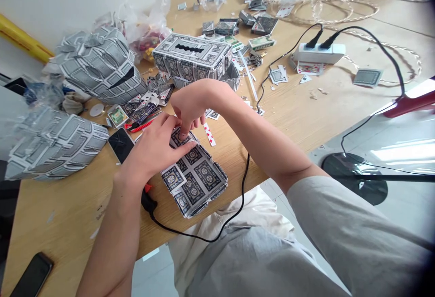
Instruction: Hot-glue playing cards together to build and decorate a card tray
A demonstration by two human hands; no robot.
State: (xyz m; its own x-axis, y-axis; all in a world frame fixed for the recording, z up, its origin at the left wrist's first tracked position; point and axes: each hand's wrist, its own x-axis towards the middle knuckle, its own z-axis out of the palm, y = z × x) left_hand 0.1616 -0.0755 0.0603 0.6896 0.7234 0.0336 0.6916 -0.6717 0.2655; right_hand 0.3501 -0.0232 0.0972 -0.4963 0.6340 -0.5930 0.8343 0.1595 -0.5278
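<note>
A flat, blocky panel of folded playing cards [205,174] with dark patterned backs lies near the table's front edge. My left hand [154,145] rests over its left side, thumb stretched across the top and fingers curled at the far end. At that same end, my right hand [192,104] bends down from above, a digit pressing on the panel and other fingers beyond its edge. The exact pinch is partly hidden by the hands. Beside the right fingers lies a narrow strip of red diamond card [209,134].
Behind my hands stands a playing-card box [193,54] with a slotted top. Card-woven bags [100,65] stand left, near a phone [121,145]. A black cable [220,236] loops in front of the panel. A power strip [321,53] sits at right; loose cards lie about.
</note>
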